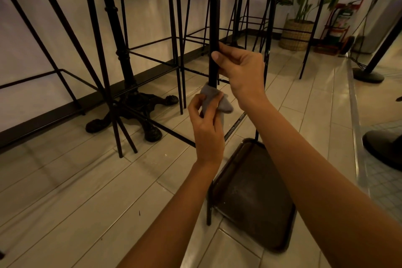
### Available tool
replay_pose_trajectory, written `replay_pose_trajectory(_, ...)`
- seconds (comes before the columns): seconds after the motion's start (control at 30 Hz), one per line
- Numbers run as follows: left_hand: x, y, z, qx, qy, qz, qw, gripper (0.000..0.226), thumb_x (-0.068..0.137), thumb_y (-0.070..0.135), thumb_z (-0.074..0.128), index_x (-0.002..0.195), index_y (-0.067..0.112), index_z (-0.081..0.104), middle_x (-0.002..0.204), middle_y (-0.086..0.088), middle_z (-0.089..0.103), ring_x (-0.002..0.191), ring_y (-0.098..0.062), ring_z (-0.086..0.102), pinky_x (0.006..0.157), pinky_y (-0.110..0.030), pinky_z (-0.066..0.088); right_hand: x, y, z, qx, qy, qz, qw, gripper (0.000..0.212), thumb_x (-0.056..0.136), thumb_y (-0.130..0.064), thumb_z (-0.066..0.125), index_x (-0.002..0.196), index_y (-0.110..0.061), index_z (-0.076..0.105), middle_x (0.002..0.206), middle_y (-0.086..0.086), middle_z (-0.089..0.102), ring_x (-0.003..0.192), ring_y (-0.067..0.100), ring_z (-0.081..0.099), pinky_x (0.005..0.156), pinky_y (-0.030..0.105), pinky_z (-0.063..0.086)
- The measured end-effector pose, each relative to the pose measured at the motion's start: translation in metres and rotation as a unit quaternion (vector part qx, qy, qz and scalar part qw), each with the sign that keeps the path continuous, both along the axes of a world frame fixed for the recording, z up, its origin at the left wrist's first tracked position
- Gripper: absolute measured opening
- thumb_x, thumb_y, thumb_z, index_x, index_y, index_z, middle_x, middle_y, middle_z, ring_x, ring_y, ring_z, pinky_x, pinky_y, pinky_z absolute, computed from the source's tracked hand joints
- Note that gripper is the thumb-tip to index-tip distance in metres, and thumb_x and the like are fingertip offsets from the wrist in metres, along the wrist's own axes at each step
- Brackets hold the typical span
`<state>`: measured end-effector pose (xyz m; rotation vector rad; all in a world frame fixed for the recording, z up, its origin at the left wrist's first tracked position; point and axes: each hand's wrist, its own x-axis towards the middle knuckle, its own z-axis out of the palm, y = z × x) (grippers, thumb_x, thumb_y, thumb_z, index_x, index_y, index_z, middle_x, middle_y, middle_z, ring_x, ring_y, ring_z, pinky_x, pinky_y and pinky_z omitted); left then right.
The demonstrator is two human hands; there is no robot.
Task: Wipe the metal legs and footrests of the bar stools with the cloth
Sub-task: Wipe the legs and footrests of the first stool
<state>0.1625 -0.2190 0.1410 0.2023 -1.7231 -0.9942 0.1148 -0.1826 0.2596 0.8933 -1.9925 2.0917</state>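
A black metal stool leg [214, 17] runs straight down the middle of the view. My right hand [240, 67] grips this leg about halfway down, thumb across the front. Just below, a grey cloth [214, 98] is wrapped around the same leg, and my left hand [206, 122] pinches it from underneath. A thin footrest bar [236, 123] slants down to the left behind my forearms. Several more black stool legs [177, 50] and crossbars stand to the left and behind.
An ornate cast-iron table base [139, 104] stands on the tiled floor at left. A dark tray [254, 198] lies on the floor under my right arm. A potted palm in a woven basket [297, 33] and a round stand base [368, 76] are at the right.
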Motion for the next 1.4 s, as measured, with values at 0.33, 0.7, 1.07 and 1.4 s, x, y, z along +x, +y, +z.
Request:
replay_pose_trajectory(0.33,0.007,0.003,-0.04,-0.029,-0.017,0.035,0.999,0.051,0.097,0.046,0.029,0.119,0.012,0.061,0.125,-0.016,0.043,0.117,-0.019,0.042,0.106,-0.01,0.027,-0.001,0.0,-0.001,-0.007,-0.002,0.01,1.0,0.03,0.084,-0.007,0.063,0.113,-0.002,0.061,0.104,0.012,0.069,0.099,0.02,0.066,0.09,0.041,0.053)
replay_pose_trajectory(0.7,0.027,0.01,-0.066,0.003,-0.082,0.019,0.996,0.042,0.09,0.033,0.041,0.122,0.012,0.057,0.118,-0.022,0.049,0.112,-0.019,0.045,0.102,-0.003,0.027,0.004,-0.002,-0.006,-0.025,-0.004,-0.003,1.0,0.032,0.084,-0.006,0.062,0.116,0.0,0.059,0.11,0.013,0.067,0.103,0.018,0.064,0.095,0.04,0.051)
replay_pose_trajectory(1.07,0.02,0.01,-0.059,0.021,-0.065,0.037,0.997,0.038,0.087,0.024,0.043,0.118,0.013,0.062,0.117,-0.021,0.05,0.109,-0.029,0.051,0.102,-0.01,0.036,0.005,-0.004,-0.01,-0.043,-0.001,-0.008,0.999,0.033,0.084,-0.006,0.063,0.116,0.0,0.06,0.108,0.012,0.068,0.102,0.018,0.064,0.095,0.039,0.051)
replay_pose_trajectory(1.4,0.017,0.006,-0.053,0.016,-0.056,0.031,0.998,0.035,0.087,0.022,0.047,0.117,0.016,0.063,0.116,-0.019,0.049,0.109,-0.026,0.052,0.101,-0.013,0.038,0.003,-0.004,-0.011,-0.042,0.011,-0.013,0.999,0.033,0.084,-0.008,0.063,0.117,-0.001,0.059,0.108,0.006,0.067,0.101,0.012,0.063,0.095,0.035,0.051)
